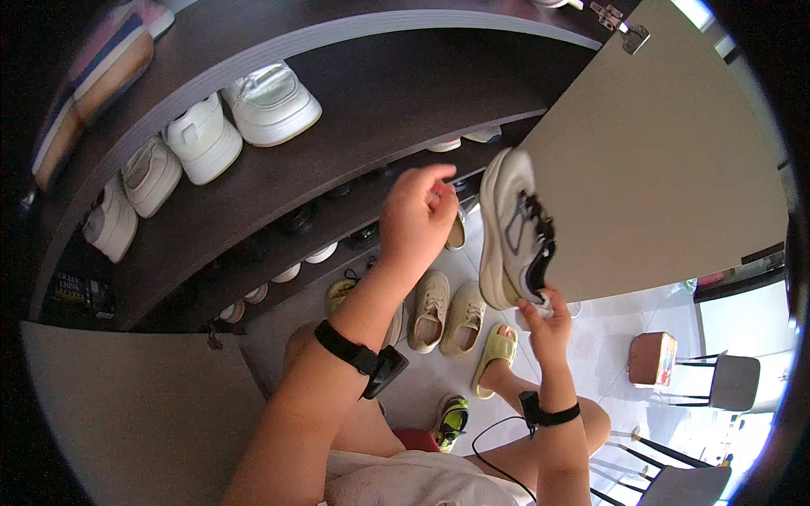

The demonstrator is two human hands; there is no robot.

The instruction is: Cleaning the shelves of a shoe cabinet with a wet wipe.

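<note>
My right hand (pixel 549 322) grips a white sneaker (pixel 509 228) with dark laces by its heel, toe pointing up, beside the cabinet door. Left of the sneaker my left hand (pixel 421 205) is raised with its fingers curled, and nothing shows in it. Behind my hands, a dark wooden shelf (pixel 405 95) holds several white shoes (pixel 272 104) at its left part. On the floor below stand a pair of beige canvas shoes, one (pixel 430 310) next to the other (pixel 465 319). A green slipper (pixel 497 360) is on my foot.
An open cabinet door (pixel 658 164) stands at the right, another (pixel 139 411) at lower left. Lower shelves hold more shoes. A green and black shoe (pixel 451 420) lies near a red object. Chairs (pixel 734 382) and a brown box (pixel 652 359) stand farther right. A cable hangs near my right wrist.
</note>
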